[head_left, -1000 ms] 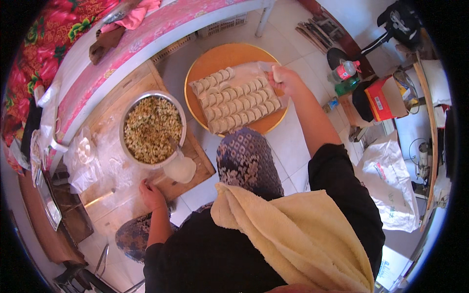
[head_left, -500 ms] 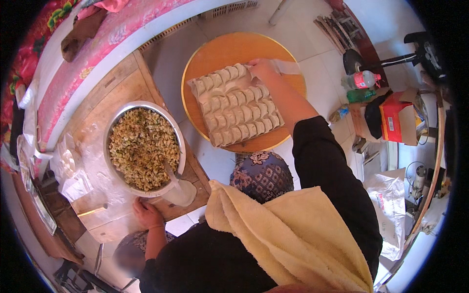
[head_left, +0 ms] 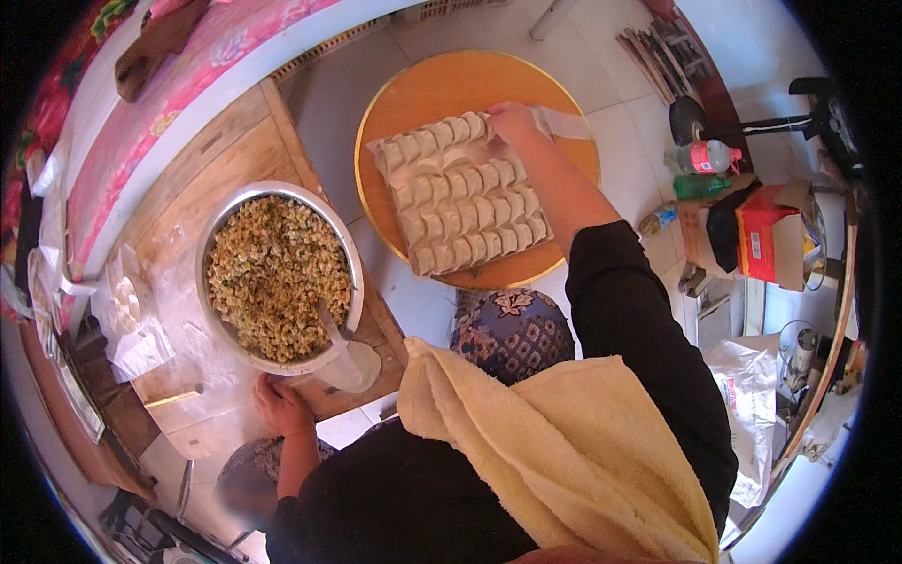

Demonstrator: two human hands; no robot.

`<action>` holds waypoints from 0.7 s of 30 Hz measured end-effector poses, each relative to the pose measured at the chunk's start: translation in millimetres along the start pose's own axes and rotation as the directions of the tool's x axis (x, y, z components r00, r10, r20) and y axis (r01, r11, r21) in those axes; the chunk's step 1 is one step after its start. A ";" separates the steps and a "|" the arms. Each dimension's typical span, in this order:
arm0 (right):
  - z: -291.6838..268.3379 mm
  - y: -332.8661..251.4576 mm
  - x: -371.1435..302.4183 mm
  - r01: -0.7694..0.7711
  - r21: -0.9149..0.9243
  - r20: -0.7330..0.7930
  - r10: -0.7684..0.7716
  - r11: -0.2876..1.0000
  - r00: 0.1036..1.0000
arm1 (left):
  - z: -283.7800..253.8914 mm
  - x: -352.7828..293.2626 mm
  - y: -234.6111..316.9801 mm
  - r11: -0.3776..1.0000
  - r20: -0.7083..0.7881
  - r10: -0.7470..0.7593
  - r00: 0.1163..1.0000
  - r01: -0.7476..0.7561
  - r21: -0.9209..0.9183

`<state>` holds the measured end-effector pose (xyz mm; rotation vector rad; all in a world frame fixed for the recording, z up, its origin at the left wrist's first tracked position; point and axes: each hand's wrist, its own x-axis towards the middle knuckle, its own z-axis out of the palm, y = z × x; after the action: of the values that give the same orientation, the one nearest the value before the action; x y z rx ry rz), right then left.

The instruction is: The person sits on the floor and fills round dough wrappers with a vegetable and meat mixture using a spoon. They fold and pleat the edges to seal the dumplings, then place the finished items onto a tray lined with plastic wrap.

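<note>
Rows of pale crescent dumplings (head_left: 467,211) lie on a floured square tray or sheet (head_left: 451,158), which rests on a round wooden stool or table (head_left: 413,86). My right hand (head_left: 514,122) reaches to the end of the farthest row, fingers bent and pressed together; what they hold is hidden. My left hand (head_left: 282,406) rests at the edge of the wooden table (head_left: 240,127), fingers loosely extended, just below a large metal bowl (head_left: 209,310). Chopped filling (head_left: 272,273) fills the bowl, with a utensil (head_left: 329,324) stuck in it. A pale rounded flat piece (head_left: 352,368) lies beside the bowl.
A crumpled white plastic bag (head_left: 132,320) and a thin yellowish stick (head_left: 174,399) lie on the table's left. A yellow towel (head_left: 554,442) hangs over my shoulder. To the right stand bottles (head_left: 707,157), an open cardboard box (head_left: 766,240) and a white sack (head_left: 747,404).
The view has shifted slightly, so the table and stool sit a little differently in the picture. Both hands keep nearly the same places.
</note>
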<state>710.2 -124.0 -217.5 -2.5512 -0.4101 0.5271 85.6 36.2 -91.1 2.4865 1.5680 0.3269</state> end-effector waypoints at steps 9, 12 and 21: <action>-83.6 -50.3 -63.6 -0.168 0.326 0.199 0.106 0.930 0.974 | 29.1 -9.5 -43.7 0.993 -0.006 0.038 0.999 -0.039 -0.108; -108.3 -81.4 -109.7 -0.007 0.489 0.246 -0.130 0.872 0.960 | -0.4 3.0 -3.9 0.994 -0.088 0.096 0.992 -0.100 -0.041; -159.3 -218.1 -350.0 0.274 0.639 0.443 -0.634 0.719 0.633 | -12.6 -5.2 53.6 0.924 0.284 -0.128 0.950 0.218 -0.313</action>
<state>431.5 -140.7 125.3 -1.5644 -1.0042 1.1251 126.2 9.2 -65.0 2.0191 1.4680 0.2137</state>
